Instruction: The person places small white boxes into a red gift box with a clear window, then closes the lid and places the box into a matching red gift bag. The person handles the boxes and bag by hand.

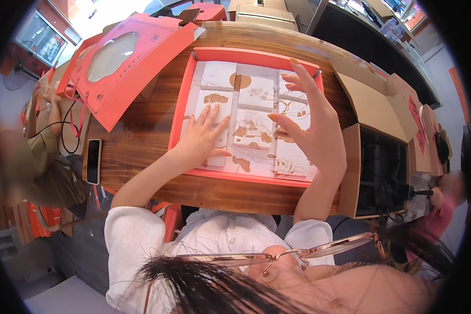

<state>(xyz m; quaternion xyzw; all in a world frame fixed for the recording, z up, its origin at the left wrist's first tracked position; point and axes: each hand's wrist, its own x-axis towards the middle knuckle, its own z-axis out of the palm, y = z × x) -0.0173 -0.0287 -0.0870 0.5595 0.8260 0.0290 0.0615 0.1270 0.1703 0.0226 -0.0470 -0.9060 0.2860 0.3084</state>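
A red-walled gift box (pixel 255 181) lies on the wooden table, holding several small white cartons printed with gold lotus and leaf designs. My left hand (pixel 204 137), fingers spread, rests palm down on the cartons at the box's left side, near a carton with a gold leaf cluster (pixel 216 99). My right hand (pixel 318 121) is raised over the right side, thumb and fingers apart, with nothing between them. Below its thumb is a carton (pixel 252 127) with a gold drawing. Another carton (pixel 290 159) bears a lotus print. The right hand partly hides the cartons beneath it.
A pink-red lid or bag (pixel 137 62) with a clear window leans at the upper left. A phone (pixel 94 161) lies on the table's left edge. At the right stands an open cardboard box (pixel 349 168) with dark contents. Other people are at the far left and far right.
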